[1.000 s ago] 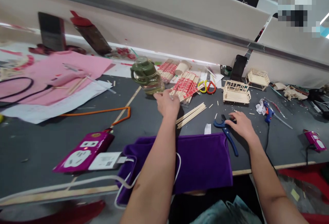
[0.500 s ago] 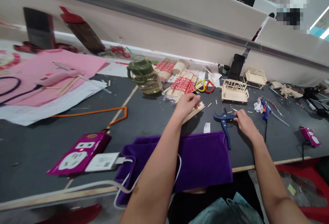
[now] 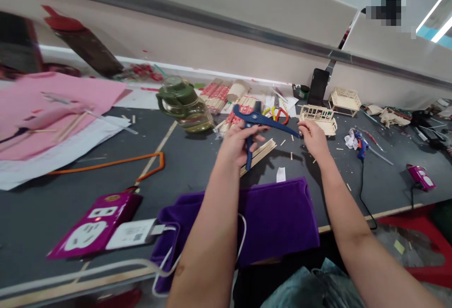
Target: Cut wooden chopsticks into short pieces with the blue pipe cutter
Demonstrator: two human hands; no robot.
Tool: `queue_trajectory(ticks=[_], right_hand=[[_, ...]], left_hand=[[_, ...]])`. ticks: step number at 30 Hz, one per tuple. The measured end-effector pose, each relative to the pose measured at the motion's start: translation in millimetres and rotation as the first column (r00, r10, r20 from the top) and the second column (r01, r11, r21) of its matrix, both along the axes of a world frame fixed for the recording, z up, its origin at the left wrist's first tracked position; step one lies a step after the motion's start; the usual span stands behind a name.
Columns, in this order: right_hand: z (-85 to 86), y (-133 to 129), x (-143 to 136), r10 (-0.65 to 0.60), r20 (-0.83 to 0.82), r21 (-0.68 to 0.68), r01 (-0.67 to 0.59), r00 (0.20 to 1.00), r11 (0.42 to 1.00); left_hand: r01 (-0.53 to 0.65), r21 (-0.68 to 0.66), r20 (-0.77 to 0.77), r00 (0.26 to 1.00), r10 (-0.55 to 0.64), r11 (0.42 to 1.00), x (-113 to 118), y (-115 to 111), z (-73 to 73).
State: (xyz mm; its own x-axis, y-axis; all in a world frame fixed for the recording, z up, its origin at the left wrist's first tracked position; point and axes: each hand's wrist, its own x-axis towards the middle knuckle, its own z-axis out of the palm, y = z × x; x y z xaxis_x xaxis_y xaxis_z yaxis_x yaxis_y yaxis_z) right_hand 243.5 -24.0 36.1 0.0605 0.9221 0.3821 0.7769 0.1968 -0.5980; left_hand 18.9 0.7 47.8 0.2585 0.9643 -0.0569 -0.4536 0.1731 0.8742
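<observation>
Person's L hand [image 3: 237, 142], fingers wrapped round, grips 1 blue cutter [image 3: 259, 118] above the tabletop [image 3: 197, 162], near 1 small bundle of sticks [image 3: 263, 151]; R hand [image 3: 313, 139], fingers nearly closed, is at the cutter's handle tip, pinch or mere touch unclear. Farther back: 2 mini wooden models [image 3: 327, 130], 1 pr. scissors [image 3: 277, 114], 1 green-lidded jug [image 3: 183, 105].

Blue plier-like cutter [image 3: 260, 118], handles spread wide, aloft above the dark tabletop [image 3: 197, 166].
</observation>
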Motion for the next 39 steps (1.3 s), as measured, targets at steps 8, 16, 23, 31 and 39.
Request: queue_trajectory(ticks=[8, 16, 23, 31, 39], right_hand=[[-41.0, 8, -28, 0.265, 0.476, -0.267, -0.149, 0.839, 0.952], [-27.4, -38, 3, 0.193, 0.608, -0.332, 0.027, 0.77, 0.943], [-24.7, -47, 23, 0.101, 0.564, -0.26, 0.06, 0.82, 0.964], [-36.9, -1, -26, 0.184, 0.587, -0.317, 0.014, 0.788, 0.948], [-32.6, -14, -6, 0.129, 0.609, -0.341, 0.111, 0.783, 0.934]], left_hand=[[-0.141, -0.028, 0.175, 0.974, 0.144, 0.99, -18, 12, -1.9], [-0.094, -0.027, 0.145, 0.985, 0.097, 0.995, -8, 11, -5.1], [-0.144, -0.094, 0.148, 0.976, 0.157, 0.985, -4, 15, -11.0], [-0.172, -0.119, 0.161, 0.968, 0.19, 0.978, -7, 15, -11.0], [-0.155, -0.087, 0.139, 0.976, 0.167, 0.984, -3, 13, -10.0]])
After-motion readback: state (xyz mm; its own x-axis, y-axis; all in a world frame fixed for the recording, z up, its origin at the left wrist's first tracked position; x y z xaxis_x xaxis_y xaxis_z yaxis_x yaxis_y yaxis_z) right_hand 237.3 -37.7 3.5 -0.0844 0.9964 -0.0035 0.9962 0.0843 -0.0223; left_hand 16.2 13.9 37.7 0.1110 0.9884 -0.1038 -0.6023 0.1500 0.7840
